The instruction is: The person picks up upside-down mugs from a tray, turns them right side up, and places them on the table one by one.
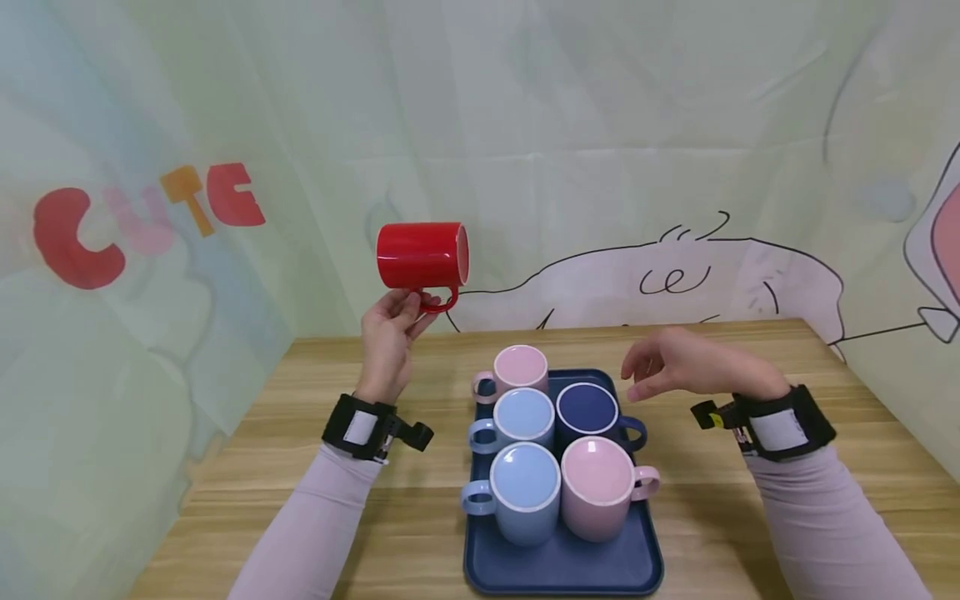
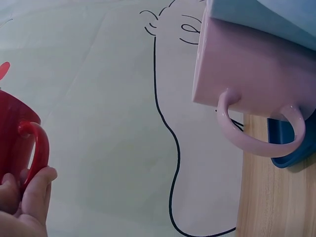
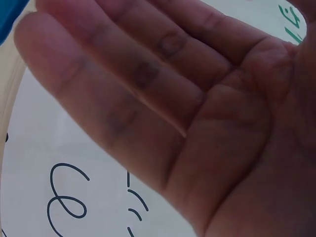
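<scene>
My left hand (image 1: pixel 387 337) holds a red mug (image 1: pixel 418 255) by its handle, up above the back of the table. The mug lies on its side in the air, handle downward. In the left wrist view, fingers grip the red mug (image 2: pixel 15 133) at the left edge. My right hand (image 1: pixel 678 364) hovers right of a dark blue tray (image 1: pixel 555 575), fingers loosely bent and holding nothing. Nearest to it is a navy mug (image 1: pixel 587 408). Also on the tray stand two light blue mugs, a rear one (image 1: pixel 523 415) and a front one (image 1: pixel 525 479), and two pink mugs, rear (image 1: pixel 521 367) and front (image 1: pixel 597 473).
The tray lies on a wooden table (image 1: pixel 750 500), with mug handles jutting past its left and right sides. Behind the table hangs a printed cloth (image 1: pixel 525 167) with line drawings and coloured letters. Each wrist wears a black strap (image 1: pixel 362 427) with a small camera mount.
</scene>
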`<act>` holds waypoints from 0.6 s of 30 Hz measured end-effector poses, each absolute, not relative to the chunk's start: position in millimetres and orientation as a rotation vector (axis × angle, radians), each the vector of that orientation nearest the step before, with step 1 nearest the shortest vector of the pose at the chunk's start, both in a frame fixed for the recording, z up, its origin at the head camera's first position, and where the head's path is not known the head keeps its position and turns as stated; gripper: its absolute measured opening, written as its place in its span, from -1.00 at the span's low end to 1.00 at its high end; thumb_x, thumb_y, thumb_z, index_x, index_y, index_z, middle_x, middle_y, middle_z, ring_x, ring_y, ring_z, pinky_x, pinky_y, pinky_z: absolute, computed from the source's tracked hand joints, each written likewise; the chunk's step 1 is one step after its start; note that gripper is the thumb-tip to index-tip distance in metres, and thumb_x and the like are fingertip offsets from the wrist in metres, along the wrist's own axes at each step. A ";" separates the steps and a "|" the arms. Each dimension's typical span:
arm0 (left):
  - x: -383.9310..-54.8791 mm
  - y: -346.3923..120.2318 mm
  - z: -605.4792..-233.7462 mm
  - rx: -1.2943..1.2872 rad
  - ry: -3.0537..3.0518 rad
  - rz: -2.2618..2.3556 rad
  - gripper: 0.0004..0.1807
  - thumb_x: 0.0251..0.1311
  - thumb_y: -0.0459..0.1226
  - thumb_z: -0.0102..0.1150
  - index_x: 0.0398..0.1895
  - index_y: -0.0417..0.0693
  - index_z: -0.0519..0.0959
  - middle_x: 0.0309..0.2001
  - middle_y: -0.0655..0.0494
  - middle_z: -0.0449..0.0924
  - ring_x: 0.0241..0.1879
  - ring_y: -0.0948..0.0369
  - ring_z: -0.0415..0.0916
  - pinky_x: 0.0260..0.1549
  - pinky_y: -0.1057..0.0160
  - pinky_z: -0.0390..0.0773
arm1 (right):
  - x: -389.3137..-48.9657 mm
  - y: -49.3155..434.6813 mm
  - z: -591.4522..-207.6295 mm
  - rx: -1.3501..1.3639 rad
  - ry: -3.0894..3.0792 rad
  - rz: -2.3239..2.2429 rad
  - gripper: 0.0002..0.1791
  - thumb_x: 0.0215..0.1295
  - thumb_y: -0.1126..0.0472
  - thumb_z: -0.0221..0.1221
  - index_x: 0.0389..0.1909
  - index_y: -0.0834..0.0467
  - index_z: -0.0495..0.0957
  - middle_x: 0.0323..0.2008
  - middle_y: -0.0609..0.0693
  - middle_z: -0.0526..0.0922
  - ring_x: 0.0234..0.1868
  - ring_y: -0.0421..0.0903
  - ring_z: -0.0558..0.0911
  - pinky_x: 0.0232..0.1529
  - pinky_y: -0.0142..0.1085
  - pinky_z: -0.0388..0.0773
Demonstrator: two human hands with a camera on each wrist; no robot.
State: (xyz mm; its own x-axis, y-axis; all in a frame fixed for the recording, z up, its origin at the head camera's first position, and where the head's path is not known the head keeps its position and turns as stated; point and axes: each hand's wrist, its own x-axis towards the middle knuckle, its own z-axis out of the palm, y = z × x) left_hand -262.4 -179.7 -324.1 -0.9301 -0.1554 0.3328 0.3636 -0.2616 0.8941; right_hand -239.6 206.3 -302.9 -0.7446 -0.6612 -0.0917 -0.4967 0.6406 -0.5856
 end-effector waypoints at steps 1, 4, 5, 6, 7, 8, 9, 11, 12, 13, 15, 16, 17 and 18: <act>-262.3 -180.3 -324.7 -0.248 -1.668 -2.246 -0.69 0.33 -0.30 0.09 0.08 -0.24 0.47 0.03 -0.36 0.45 -0.06 0.00 0.58 -0.06 0.26 0.60 | -239.4 205.9 -303.6 -0.928 2.562 -0.774 -0.66 0.12 -0.02 0.34 -0.17 0.10 0.60 -0.31 -0.07 0.67 -0.27 -0.12 0.61 -0.23 -0.22 0.60; -262.5 -182.2 -326.1 -0.230 -1.659 -2.243 -0.69 0.32 -0.29 0.10 0.08 -0.24 0.47 0.05 -0.38 0.43 -0.07 0.01 0.58 -0.06 0.26 0.60 | -238.1 204.1 -305.4 -0.909 2.561 -0.727 -0.68 0.12 -0.01 0.35 -0.19 0.09 0.61 -0.31 -0.07 0.66 -0.27 -0.11 0.60 -0.24 -0.21 0.59; -262.6 -182.8 -326.5 -0.226 -1.651 -2.244 -0.69 0.32 -0.29 0.10 0.07 -0.24 0.47 0.04 -0.38 0.44 -0.07 0.01 0.58 -0.06 0.26 0.60 | -237.5 203.1 -306.0 -0.903 2.562 -0.708 -0.69 0.12 0.00 0.35 -0.19 0.09 0.61 -0.31 -0.08 0.65 -0.27 -0.11 0.59 -0.24 -0.21 0.59; -262.7 -183.4 -326.8 -0.221 -1.641 -2.247 -0.70 0.32 -0.30 0.10 0.06 -0.25 0.47 0.03 -0.36 0.45 -0.07 0.01 0.57 -0.06 0.26 0.60 | -236.8 202.0 -306.4 -0.897 2.562 -0.691 -0.70 0.12 0.00 0.35 -0.20 0.08 0.61 -0.31 -0.07 0.65 -0.27 -0.11 0.59 -0.25 -0.21 0.59; -262.7 -184.0 -327.0 -0.216 -1.635 -2.245 -0.70 0.32 -0.30 0.10 0.06 -0.25 0.48 0.01 -0.34 0.46 -0.07 0.01 0.57 -0.07 0.26 0.60 | -236.1 200.9 -306.8 -0.894 2.561 -0.673 -0.70 0.12 0.00 0.35 -0.20 0.08 0.62 -0.31 -0.07 0.65 -0.27 -0.11 0.59 -0.26 -0.21 0.59; -263.0 -184.7 -327.1 -0.212 -1.627 -2.247 -0.71 0.32 -0.31 0.10 0.05 -0.25 0.48 0.00 -0.33 0.47 -0.07 0.00 0.57 -0.07 0.26 0.60 | -235.5 199.7 -307.0 -0.892 2.560 -0.655 -0.70 0.12 0.00 0.35 -0.21 0.08 0.62 -0.32 -0.07 0.64 -0.28 -0.11 0.58 -0.26 -0.21 0.59; -263.3 -185.4 -327.2 -0.211 -1.620 -2.248 -0.71 0.31 -0.31 0.10 0.05 -0.25 0.48 0.00 -0.32 0.47 -0.08 0.00 0.57 -0.07 0.26 0.60 | -235.0 198.6 -307.3 -0.891 2.558 -0.637 -0.68 0.12 -0.01 0.35 -0.20 0.09 0.62 -0.32 -0.08 0.64 -0.28 -0.11 0.58 -0.27 -0.22 0.59; -263.5 -186.6 -326.7 -0.206 -1.604 -2.254 -0.72 0.31 -0.32 0.10 0.04 -0.26 0.48 -0.01 -0.30 0.48 -0.08 0.00 0.57 -0.08 0.27 0.60 | -234.1 196.6 -307.5 -0.889 2.551 -0.606 -0.66 0.11 -0.03 0.35 -0.20 0.11 0.62 -0.33 -0.08 0.63 -0.29 -0.12 0.57 -0.28 -0.23 0.58; -263.8 -187.4 -326.4 -0.204 -1.592 -2.259 -0.72 0.31 -0.32 0.11 0.03 -0.26 0.48 -0.02 -0.30 0.48 -0.08 0.00 0.57 -0.08 0.27 0.60 | -233.8 196.0 -307.7 -0.888 2.548 -0.595 -0.65 0.10 -0.03 0.36 -0.20 0.12 0.62 -0.34 -0.08 0.63 -0.30 -0.12 0.57 -0.28 -0.23 0.58; -264.2 -188.3 -326.1 -0.205 -1.581 -2.263 -0.73 0.31 -0.32 0.10 0.02 -0.27 0.48 -0.02 -0.30 0.48 -0.08 0.00 0.57 -0.08 0.27 0.61 | -233.5 195.5 -307.7 -0.888 2.546 -0.582 -0.63 0.09 -0.04 0.36 -0.21 0.13 0.63 -0.34 -0.08 0.63 -0.31 -0.12 0.56 -0.28 -0.23 0.57; -264.8 -189.7 -325.2 -0.207 -1.570 -2.264 -0.72 0.30 -0.32 0.11 0.02 -0.28 0.48 -0.04 -0.26 0.49 -0.08 0.01 0.58 -0.09 0.27 0.61 | -232.9 194.9 -308.0 -0.881 2.541 -0.564 -0.62 0.07 -0.04 0.37 -0.21 0.14 0.63 -0.36 -0.09 0.62 -0.31 -0.12 0.55 -0.29 -0.23 0.56; -265.0 -190.6 -325.1 -0.208 -1.565 -2.265 -0.72 0.31 -0.32 0.10 0.02 -0.29 0.48 -0.05 -0.24 0.49 -0.08 0.01 0.58 -0.09 0.27 0.61 | -232.7 194.3 -308.7 -0.878 2.539 -0.558 -0.63 0.07 -0.04 0.37 -0.22 0.13 0.63 -0.36 -0.10 0.61 -0.32 -0.12 0.55 -0.29 -0.23 0.56; -265.4 -191.6 -325.0 -0.210 -1.551 -2.272 -0.70 0.31 -0.32 0.10 0.03 -0.33 0.47 -0.06 -0.23 0.50 -0.09 0.01 0.58 -0.09 0.27 0.61 | -232.6 193.7 -309.4 -0.879 2.539 -0.549 -0.64 0.06 -0.03 0.38 -0.22 0.12 0.63 -0.36 -0.10 0.62 -0.32 -0.13 0.55 -0.29 -0.23 0.56; -265.6 -192.5 -324.7 -0.210 -1.544 -2.271 -0.68 0.30 -0.33 0.10 0.04 -0.35 0.45 -0.07 -0.20 0.51 -0.09 0.02 0.58 -0.09 0.28 0.61 | -232.5 192.8 -310.3 -0.876 2.531 -0.550 -0.65 0.06 -0.02 0.38 -0.23 0.11 0.63 -0.36 -0.10 0.62 -0.32 -0.13 0.56 -0.29 -0.23 0.56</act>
State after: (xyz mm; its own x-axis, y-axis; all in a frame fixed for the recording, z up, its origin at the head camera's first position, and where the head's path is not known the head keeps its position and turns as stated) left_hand -265.6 -192.5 -324.7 -0.9148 -0.2293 0.3326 0.3936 -0.3209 0.8614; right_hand -232.5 192.8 -310.3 -0.7211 -0.6488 -0.2430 -0.4895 0.7254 -0.4840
